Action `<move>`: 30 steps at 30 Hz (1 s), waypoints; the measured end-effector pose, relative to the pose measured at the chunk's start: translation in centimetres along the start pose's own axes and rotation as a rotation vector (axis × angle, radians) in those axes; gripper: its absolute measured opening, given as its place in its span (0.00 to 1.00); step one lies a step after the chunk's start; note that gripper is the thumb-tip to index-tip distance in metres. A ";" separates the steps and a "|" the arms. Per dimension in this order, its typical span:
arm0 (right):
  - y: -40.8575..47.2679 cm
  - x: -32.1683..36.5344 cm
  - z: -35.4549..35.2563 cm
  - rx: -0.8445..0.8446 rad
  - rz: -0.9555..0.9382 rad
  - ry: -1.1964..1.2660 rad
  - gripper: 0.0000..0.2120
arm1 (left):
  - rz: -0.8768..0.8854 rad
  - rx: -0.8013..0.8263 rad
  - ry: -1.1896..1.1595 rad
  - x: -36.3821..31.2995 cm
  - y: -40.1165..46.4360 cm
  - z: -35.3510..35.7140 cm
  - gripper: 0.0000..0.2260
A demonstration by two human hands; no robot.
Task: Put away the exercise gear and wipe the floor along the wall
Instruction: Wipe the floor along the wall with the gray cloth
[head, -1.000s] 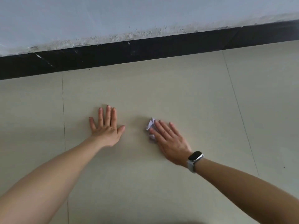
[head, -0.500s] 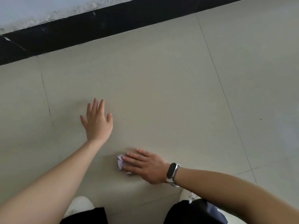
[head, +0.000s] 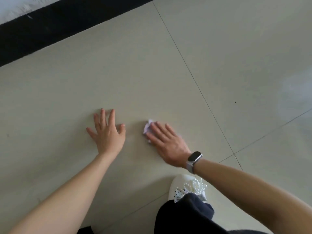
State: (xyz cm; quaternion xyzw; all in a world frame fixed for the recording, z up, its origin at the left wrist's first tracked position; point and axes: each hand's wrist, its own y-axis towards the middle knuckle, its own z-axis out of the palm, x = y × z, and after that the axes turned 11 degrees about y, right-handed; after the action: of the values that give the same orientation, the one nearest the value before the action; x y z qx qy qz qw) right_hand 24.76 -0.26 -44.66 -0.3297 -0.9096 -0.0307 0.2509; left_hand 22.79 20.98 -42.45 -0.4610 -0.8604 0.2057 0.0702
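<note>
A small crumpled white tissue (head: 147, 128) lies on the beige tiled floor (head: 152, 73). My right hand (head: 166, 143) presses it flat against the tile with straight fingers; only the tissue's left edge shows past the fingertips. My left hand (head: 108, 132) rests palm down on the floor just left of it, fingers spread, holding nothing. A watch sits on my right wrist. No exercise gear is in view.
A black skirting strip (head: 50, 29) runs along the wall at the upper left, with white wall above it. My white shoe with a pearl bow (head: 187, 188) and dark trouser leg are at the bottom right. A tiny dark speck (head: 235, 102) lies on the tile to the right.
My right hand slid the tissue back toward me and then out again to the right. The view tilted down and my shoe came into sight. The left hand stayed flat on the floor.
</note>
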 end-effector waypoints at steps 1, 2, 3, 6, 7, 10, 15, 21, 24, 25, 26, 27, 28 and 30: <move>-0.4 1.0 0.6 0.140 -0.252 -0.033 0.25 | 0.013 -0.015 0.015 0.0 0.1 -0.1 0.27; -0.6 0.7 0.5 0.231 -0.392 -0.054 0.24 | 0.040 -0.031 0.032 -0.3 0.2 -0.1 0.27; -0.8 -0.9 -0.2 0.247 -0.428 -0.066 0.24 | 0.074 -0.043 0.050 -0.8 0.4 -0.2 0.28; -1.8 -8.4 -3.7 0.059 -0.050 -0.037 0.24 | 0.200 -0.035 0.075 -3.9 1.2 -0.6 0.29; -2.8 -11.6 -5.3 -0.056 0.155 -0.022 0.24 | 0.240 -0.024 0.075 -5.5 1.4 -0.6 0.30; -6.0 -20.4 -11.0 -0.305 0.817 0.094 0.27 | 0.344 0.019 0.101 -10.1 1.4 -0.3 0.31; -6.9 -20.1 -10.5 -0.489 1.073 0.147 0.28 | 0.512 0.092 0.225 -16.2 0.7 0.7 0.32; -10.7 -16.5 -7.2 0.094 -0.135 -0.027 0.24 | 0.454 0.110 0.310 -18.1 1.3 0.4 0.28; -9.1 -23.5 -11.1 -0.135 0.250 0.009 0.23 | 0.483 0.081 0.351 -18.2 2.0 -0.7 0.28; -8.3 -25.9 -12.8 -0.261 0.515 0.063 0.24 | 0.498 0.089 0.374 -18.4 2.1 -1.0 0.28; -7.3 -27.8 -14.6 -0.373 0.787 0.130 0.25 | 0.510 0.108 0.400 -18.6 2.1 -1.3 0.28; -6.1 -29.0 -15.9 -0.467 1.017 0.217 0.26 | 0.514 0.121 0.424 -18.7 2.1 -1.8 0.28; -4.7 -29.4 -16.7 -0.530 1.162 0.270 0.27 | 0.515 0.148 0.442 -18.9 2.2 -2.3 0.26; -2.1 -27.8 -15.9 -0.530 1.150 0.249 0.27 | 0.533 0.219 0.447 -19.4 2.8 -3.5 0.25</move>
State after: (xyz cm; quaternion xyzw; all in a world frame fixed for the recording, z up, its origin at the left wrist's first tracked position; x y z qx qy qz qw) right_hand 48.70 -21.64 -43.77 -0.8092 -0.5134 -0.1530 0.2411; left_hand 37.00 7.36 -39.11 -0.6924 -0.6462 0.2019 0.2496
